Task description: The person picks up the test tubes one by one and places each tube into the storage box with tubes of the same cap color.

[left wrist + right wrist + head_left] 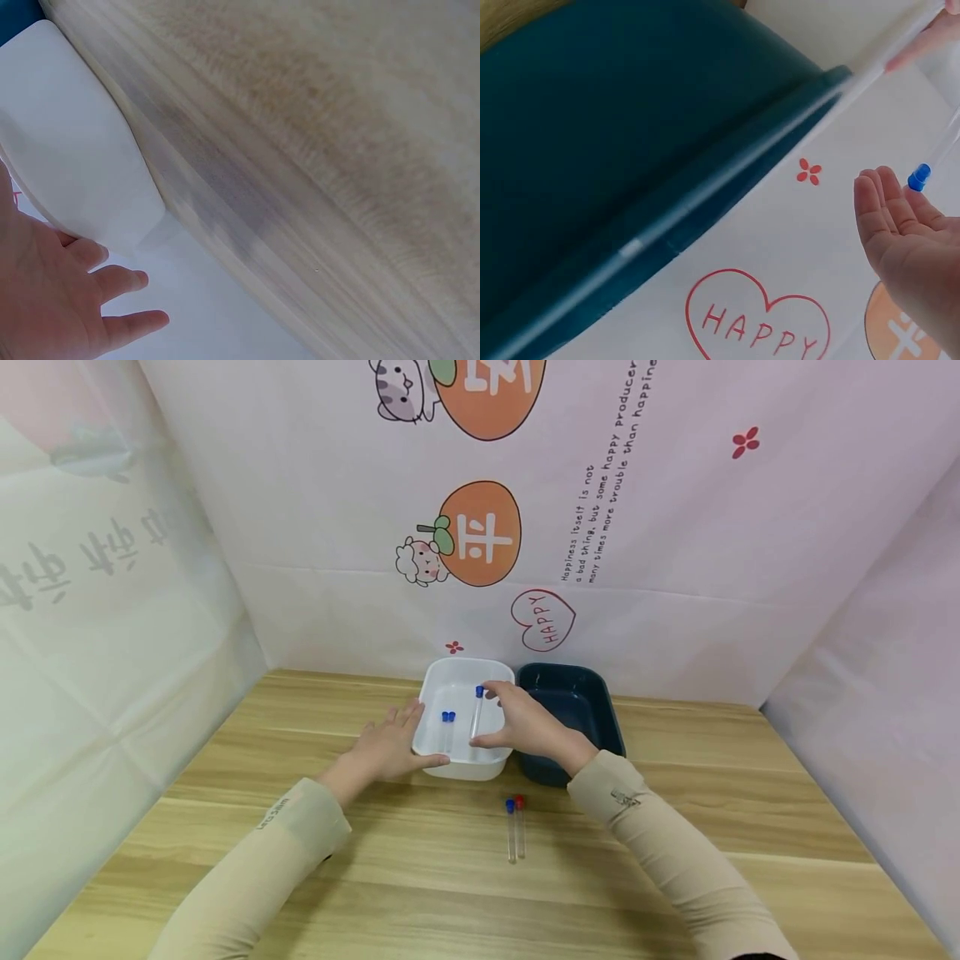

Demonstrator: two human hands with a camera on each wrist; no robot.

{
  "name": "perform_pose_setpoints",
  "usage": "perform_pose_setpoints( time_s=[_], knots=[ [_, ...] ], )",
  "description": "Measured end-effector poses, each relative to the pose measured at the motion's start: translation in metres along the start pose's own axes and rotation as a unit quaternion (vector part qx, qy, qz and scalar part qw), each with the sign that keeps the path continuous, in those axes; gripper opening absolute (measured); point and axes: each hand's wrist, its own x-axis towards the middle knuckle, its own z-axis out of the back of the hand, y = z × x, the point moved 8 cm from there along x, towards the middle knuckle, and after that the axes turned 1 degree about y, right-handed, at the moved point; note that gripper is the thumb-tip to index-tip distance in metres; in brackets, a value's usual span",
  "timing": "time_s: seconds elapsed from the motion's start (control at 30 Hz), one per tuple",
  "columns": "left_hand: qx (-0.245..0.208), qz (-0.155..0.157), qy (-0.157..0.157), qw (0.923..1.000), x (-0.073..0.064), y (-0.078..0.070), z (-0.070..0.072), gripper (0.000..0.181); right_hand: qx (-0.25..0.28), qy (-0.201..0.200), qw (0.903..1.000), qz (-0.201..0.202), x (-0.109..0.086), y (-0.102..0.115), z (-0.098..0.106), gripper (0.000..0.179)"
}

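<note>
Between thumb and fingers, my right hand (525,720) holds a clear test tube (476,717) with a blue cap, over the white basin (468,770). Its blue cap (919,177) shows by the fingertips in the right wrist view. My left hand (390,745) rests on the left rim of that basin, fingers spread and thumb along the front edge. In the left wrist view the same hand (64,300) lies against the basin's white side (82,142). Two blue-capped tubes (447,732) lie side by side inside the basin.
A dark teal basin (607,714) stands against the white one's right side, under the right forearm. In front, two tubes lie on the wooden table (420,877), one blue-capped (512,831) and one red-capped (521,828). A printed cloth (660,543) hangs behind the table.
</note>
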Motion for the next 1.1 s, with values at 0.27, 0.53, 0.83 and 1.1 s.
perform_pose_setpoints(
  time_s=[0.27,0.53,0.83,1.1],
  knots=[
    [0.0,0.001,0.002,1.0,0.0,-0.002,0.0,0.111,0.013,0.014,0.9998,0.003,0.013,-0.002,-0.012,0.091],
    [0.001,0.0,0.001,1.0,-0.002,-0.002,0.001,0.112,-0.022,0.024,0.9994,-0.014,0.028,-0.006,-0.023,0.091],
    [-0.003,-0.003,0.001,1.0,-0.002,-0.003,0.001,0.111,-0.047,0.047,0.9974,-0.027,0.04,-0.014,-0.038,0.092],
    [-0.006,-0.007,-0.005,0.9999,-0.002,-0.004,0.001,0.112,-0.09,0.069,0.9927,-0.042,0.049,-0.017,-0.047,0.093]
  ],
)
